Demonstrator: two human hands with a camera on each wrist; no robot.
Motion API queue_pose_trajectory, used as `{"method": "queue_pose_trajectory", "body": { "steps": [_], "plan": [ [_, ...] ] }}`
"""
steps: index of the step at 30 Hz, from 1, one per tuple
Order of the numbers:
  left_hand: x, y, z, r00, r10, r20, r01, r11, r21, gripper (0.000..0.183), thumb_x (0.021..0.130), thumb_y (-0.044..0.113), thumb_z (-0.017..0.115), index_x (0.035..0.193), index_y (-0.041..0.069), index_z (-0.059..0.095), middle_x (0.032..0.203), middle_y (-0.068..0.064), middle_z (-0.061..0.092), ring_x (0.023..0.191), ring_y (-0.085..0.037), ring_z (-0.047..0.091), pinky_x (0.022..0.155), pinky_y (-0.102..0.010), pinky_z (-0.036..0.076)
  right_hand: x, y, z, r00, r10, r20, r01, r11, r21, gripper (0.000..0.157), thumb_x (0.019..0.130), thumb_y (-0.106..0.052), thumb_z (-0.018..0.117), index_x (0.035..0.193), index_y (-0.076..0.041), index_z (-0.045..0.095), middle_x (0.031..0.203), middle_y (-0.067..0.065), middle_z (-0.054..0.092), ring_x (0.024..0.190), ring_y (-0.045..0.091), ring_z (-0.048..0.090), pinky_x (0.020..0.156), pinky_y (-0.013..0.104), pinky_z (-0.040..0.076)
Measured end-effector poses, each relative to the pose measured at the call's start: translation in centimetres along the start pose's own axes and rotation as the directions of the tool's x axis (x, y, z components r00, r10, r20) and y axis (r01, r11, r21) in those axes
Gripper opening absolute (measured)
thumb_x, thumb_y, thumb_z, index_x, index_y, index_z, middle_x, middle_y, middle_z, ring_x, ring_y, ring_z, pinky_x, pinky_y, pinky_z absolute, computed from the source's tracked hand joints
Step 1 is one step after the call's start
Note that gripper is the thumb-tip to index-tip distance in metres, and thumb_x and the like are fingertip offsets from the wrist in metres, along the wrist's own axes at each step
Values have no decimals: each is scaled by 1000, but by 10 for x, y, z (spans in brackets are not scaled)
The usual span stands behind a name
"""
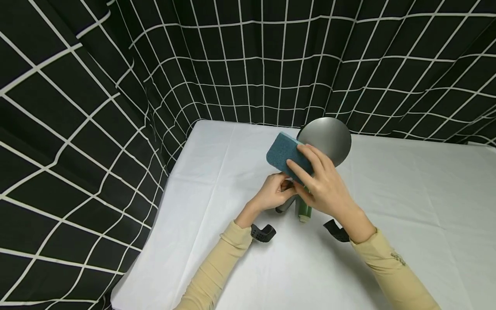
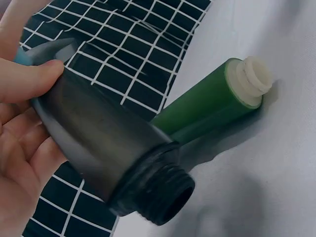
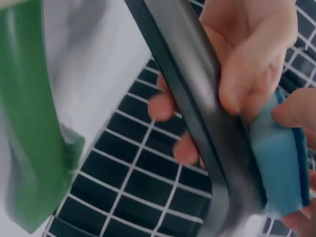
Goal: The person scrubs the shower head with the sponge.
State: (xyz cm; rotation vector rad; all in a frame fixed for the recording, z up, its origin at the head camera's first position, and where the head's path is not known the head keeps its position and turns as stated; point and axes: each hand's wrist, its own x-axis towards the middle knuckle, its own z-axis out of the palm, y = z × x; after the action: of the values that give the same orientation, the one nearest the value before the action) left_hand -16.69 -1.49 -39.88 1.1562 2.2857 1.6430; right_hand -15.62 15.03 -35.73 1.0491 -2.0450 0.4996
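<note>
My left hand (image 1: 273, 191) grips a dark grey dish-wand handle (image 2: 108, 133), fingers behind it and thumb on top. Its open threaded neck tilts down toward me. My right hand (image 1: 323, 185) holds a blue sponge (image 1: 283, 153) between thumb and spread fingers. In the right wrist view, the sponge (image 3: 279, 163) has a darker layer on one side and lies right against the bent lower end of the grey handle (image 3: 197, 84). Beneath the hands lies a similar green handle (image 2: 202, 103) with a pale threaded neck.
A shallow, round grey dish (image 1: 329, 137) sits at the back of the white-covered table (image 1: 407, 206), partly behind the right hand. Black curtain (image 1: 255, 64) with a white grid hangs behind and at the left. Black perforated mounts (image 1: 263, 233) sit at both wrists.
</note>
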Motion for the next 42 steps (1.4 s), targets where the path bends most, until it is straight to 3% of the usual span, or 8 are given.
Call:
{"method": "queue_pose_trajectory", "body": {
  "steps": [4, 11, 19, 24, 31, 33, 38, 42],
  "plan": [
    [2, -16, 6, 1000, -7, -21, 8, 997, 72, 40, 86, 13, 58, 123, 3, 46, 94, -12, 61, 73, -10, 59, 64, -13, 44, 7, 11, -8, 978, 158, -134, -158, 987, 4, 41, 81, -25, 56, 117, -3, 56, 130, 25, 35, 117, 40, 33, 94, 49, 29],
    [3, -11, 9, 999, -32, -29, 35, 994, 108, 40, 85, 14, 59, 122, 7, 46, 114, -10, 55, 94, -16, 59, 76, -16, 45, 12, 28, -27, 833, 457, -312, -490, 871, -32, 47, 83, -23, 60, 125, -5, 49, 134, 19, 29, 122, 30, 24, 98, 46, 21],
    [3, -21, 8, 995, 66, -76, -46, 968, 245, 34, 85, 15, 60, 117, 4, 50, 88, -7, 61, 69, -10, 57, 61, -14, 41, -1, 7, -2, 994, 59, -89, -60, 998, -4, 39, 84, -24, 54, 117, -2, 55, 129, 29, 34, 115, 45, 34, 94, 50, 28],
    [3, -21, 8, 995, 60, -82, -41, 974, 225, 36, 85, 14, 59, 119, 5, 49, 97, -9, 60, 75, -10, 58, 65, -15, 43, 3, 15, -8, 989, 101, -111, -97, 994, 41, 40, 83, -26, 56, 116, -4, 57, 130, 26, 35, 116, 41, 34, 94, 47, 31],
    [2, -22, 8, 998, -8, -68, 17, 990, 138, 41, 86, 18, 59, 123, 7, 45, 117, -10, 54, 98, -17, 57, 79, -16, 44, 8, 36, -30, 842, 438, -314, -459, 888, 7, 48, 82, -29, 61, 124, -6, 50, 133, 18, 30, 123, 27, 25, 99, 44, 23],
    [2, -22, 8, 998, -23, -66, 28, 996, 81, 42, 86, 16, 59, 124, 7, 45, 117, -11, 54, 97, -18, 58, 78, -17, 45, 4, 33, -27, 856, 408, -318, -428, 904, 7, 47, 82, -29, 61, 122, -6, 52, 132, 19, 32, 121, 29, 27, 97, 46, 25],
    [2, -16, 3, 998, -20, -58, 14, 995, -98, 43, 84, 4, 59, 125, 1, 44, 115, -17, 53, 89, -22, 61, 72, -20, 48, -7, 15, -11, 979, 96, -180, -88, 995, 52, 39, 83, -27, 56, 114, -3, 58, 126, 27, 37, 113, 43, 36, 92, 49, 32],
    [0, -1, -2, 999, 11, -37, -17, 986, -165, 44, 84, -4, 56, 125, -7, 40, 113, -24, 51, 86, -28, 61, 69, -22, 49, -10, 11, -10, 994, -59, -95, 67, 994, 81, 34, 85, -25, 54, 110, -3, 60, 122, 30, 41, 109, 45, 40, 93, 47, 32]
  ]
}}
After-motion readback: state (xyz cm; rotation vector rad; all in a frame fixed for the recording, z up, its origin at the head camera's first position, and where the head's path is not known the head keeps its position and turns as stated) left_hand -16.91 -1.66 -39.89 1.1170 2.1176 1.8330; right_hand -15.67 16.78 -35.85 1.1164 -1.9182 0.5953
